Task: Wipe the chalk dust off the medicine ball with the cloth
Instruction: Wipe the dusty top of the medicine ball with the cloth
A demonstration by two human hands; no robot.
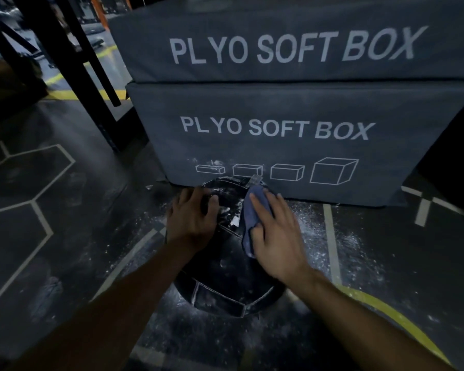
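The ball (225, 266) sits on the floor (65, 210) under both hands, against the box (292, 140) beyond them. The left hand (192, 223) lies spread on the ball's top, steadying it. The right hand (276, 234) presses the cloth (248, 218) flat, thumb tucking its edge. Chalk shows between the hands. A hard stroke could roll the ball into the chalk scattered right of the right hand, dirtying it again.

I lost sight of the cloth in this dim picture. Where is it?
Head view, centre: the cloth lies on the ball's upper right, under the right hand, below the plyo box.
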